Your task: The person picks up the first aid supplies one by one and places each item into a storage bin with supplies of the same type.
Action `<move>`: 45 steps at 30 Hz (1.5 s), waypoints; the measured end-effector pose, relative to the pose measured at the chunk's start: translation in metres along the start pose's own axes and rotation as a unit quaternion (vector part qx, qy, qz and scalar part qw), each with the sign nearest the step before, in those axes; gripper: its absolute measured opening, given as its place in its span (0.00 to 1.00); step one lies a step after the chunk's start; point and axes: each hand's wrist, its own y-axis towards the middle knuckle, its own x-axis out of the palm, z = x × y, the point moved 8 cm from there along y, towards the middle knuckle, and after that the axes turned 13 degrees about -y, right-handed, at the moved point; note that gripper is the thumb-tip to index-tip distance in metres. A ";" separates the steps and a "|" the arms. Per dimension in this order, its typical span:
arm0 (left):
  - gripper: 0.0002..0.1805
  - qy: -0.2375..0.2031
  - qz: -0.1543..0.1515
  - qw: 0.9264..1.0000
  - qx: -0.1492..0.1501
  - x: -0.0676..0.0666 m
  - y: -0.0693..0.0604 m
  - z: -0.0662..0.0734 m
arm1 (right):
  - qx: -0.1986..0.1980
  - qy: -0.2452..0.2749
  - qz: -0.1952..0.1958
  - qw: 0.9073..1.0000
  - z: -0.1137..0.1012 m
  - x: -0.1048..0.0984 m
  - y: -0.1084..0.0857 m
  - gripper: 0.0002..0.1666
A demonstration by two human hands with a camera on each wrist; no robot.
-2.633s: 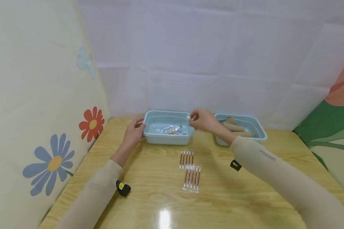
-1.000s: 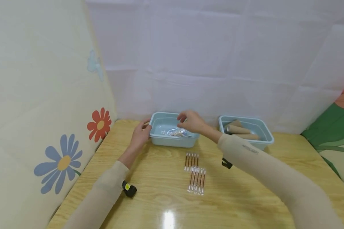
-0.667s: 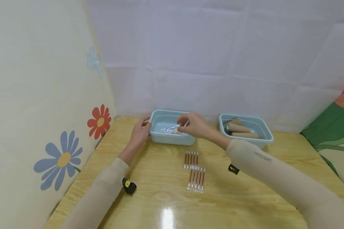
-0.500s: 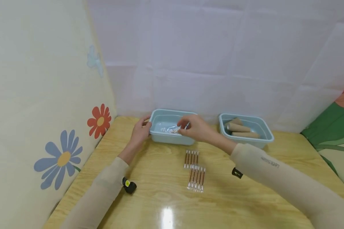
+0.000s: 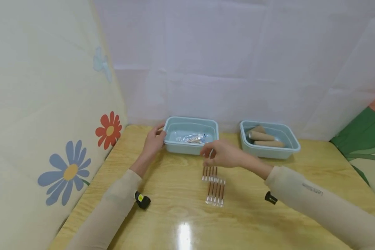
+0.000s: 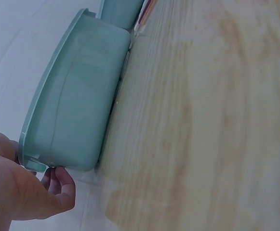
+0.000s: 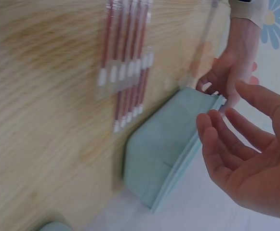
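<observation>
My left hand (image 5: pixel 154 141) grips the left end of a light blue plastic basin (image 5: pixel 190 148); in the left wrist view its fingers curl at the basin's rim. Inside the basin lie clear-wrapped cotton swabs (image 5: pixel 195 138). My right hand (image 5: pixel 223 153) is in the air in front of the basin's right corner, fingers loosely bent. In the right wrist view nothing shows between its fingers. Below it on the table lie two clear packs of brown-stemmed cotton swabs, the nearer pack (image 5: pixel 216 191) meeting the farther pack (image 5: pixel 209 172), whose upper end the hand hides.
A second light blue basin (image 5: pixel 270 151) stands to the right, holding several brown cardboard-like rolls (image 5: pixel 262 135). Both basins stand on the wooden table (image 5: pixel 162 215) near the pale cloth backdrop (image 5: pixel 212 59). A flowered cloth (image 5: pixel 65 104) hangs at the left.
At first my right hand held swabs beside the left basin. It moved over that basin, and now, without swabs, it has come back toward the packs. My left hand has stayed at the rim.
</observation>
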 end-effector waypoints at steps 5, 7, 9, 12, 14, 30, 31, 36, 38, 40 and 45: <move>0.26 -0.012 -0.001 1.000 0.002 0.000 0.001 0.001 | -0.030 -0.029 -0.039 0.998 0.008 0.020 -0.010 0.23; 0.27 -0.012 -0.003 1.000 0.000 0.001 0.001 0.000 | -0.032 -0.034 -0.053 0.998 0.014 0.028 -0.014 0.26; 0.27 -0.010 -0.004 1.000 0.000 0.002 0.001 0.001 | -0.033 -0.037 -0.063 0.997 0.020 0.037 -0.017 0.28; 0.27 -0.005 -0.004 1.000 0.002 0.004 0.002 0.002 | -0.031 -0.037 -0.072 0.996 0.027 0.047 -0.021 0.27; 0.27 -0.003 -0.003 1.000 0.004 0.005 0.002 0.002 | -0.031 -0.047 -0.073 0.996 0.030 0.052 -0.022 0.23; 0.27 0.002 -0.009 1.000 0.003 0.003 0.001 0.001 | 0.062 -0.076 -0.080 0.992 0.048 0.070 -0.029 0.19; 0.27 0.004 -0.007 1.000 0.002 0.002 0.001 0.000 | 0.061 -0.069 -0.080 0.993 0.048 0.071 -0.029 0.19; 0.27 0.009 0.000 1.000 0.001 0.000 0.001 -0.003 | 0.052 -0.016 -0.076 0.996 0.048 0.072 -0.029 0.20; 0.27 0.007 0.000 1.000 0.003 0.000 0.001 -0.003 | 0.055 0.003 -0.074 0.996 0.052 0.073 -0.029 0.20; 0.27 0.006 0.000 1.000 0.006 0.000 0.001 -0.003 | 0.056 0.017 -0.070 0.996 0.056 0.074 -0.030 0.20; 0.27 0.007 0.003 1.000 0.008 0.000 0.001 -0.003 | 0.049 0.049 -0.059 0.996 0.062 0.075 -0.032 0.19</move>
